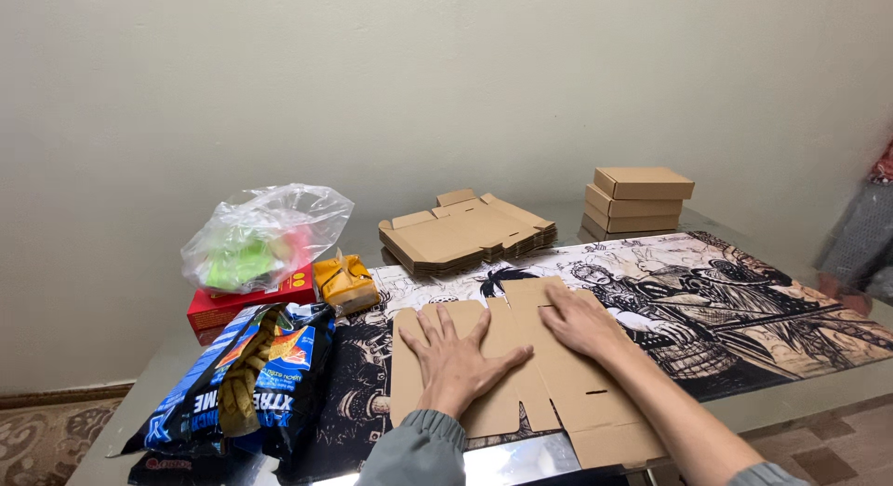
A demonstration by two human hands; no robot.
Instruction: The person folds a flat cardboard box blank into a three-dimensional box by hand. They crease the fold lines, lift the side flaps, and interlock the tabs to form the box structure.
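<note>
A flat, unfolded brown cardboard box blank (549, 374) lies on the printed black-and-white mat (744, 300) at the table's near edge. My left hand (458, 356) presses flat on its left half with fingers spread. On the blank's upper right part rests my right hand (581, 320), palm down. Neither hand grips anything.
A stack of flat box blanks (463, 230) lies behind, and three folded brown boxes (640, 199) are stacked at the back right. On the left sit blue snack bags (237, 384), a red box (233, 305), a clear plastic bag (263, 235) and a yellow packet (345, 281). Another person's sleeve (860, 249) shows at the right edge.
</note>
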